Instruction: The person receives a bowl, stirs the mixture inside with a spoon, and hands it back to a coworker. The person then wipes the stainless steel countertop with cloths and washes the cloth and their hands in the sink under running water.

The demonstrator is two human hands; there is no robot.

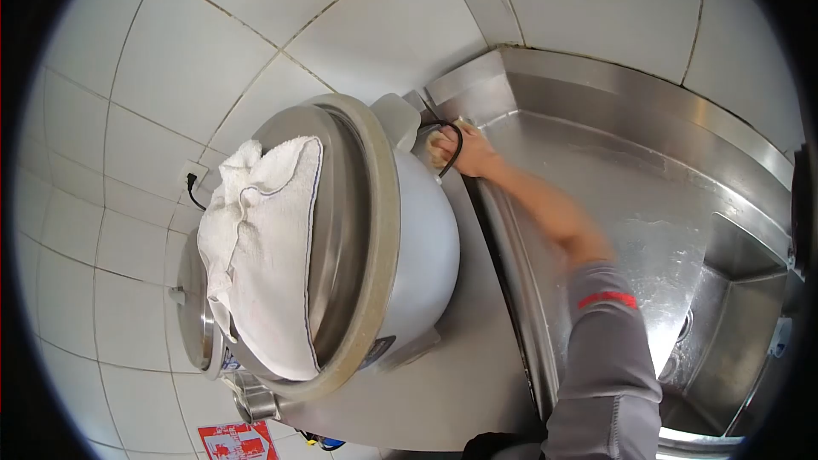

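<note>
My right hand (467,150) reaches in from the lower right and is closed around a bunched, yellowish cloth (439,145). It presses the cloth at the left rim of the steel sink counter (579,158), near the back corner. A black cord (460,140) loops over the fingers beside a large round cooker (426,243) with a pale body. On the cooker's steel lid (341,230) lies a crumpled white towel (273,247). My left hand is out of view.
A sink basin (741,332) is at the right. Behind the cooker, a black plug (192,179) sits in a wall socket. A smaller steel-lidded pot (194,302), a steel cup (254,399) and a red-and-white sign (239,441) are at the lower left.
</note>
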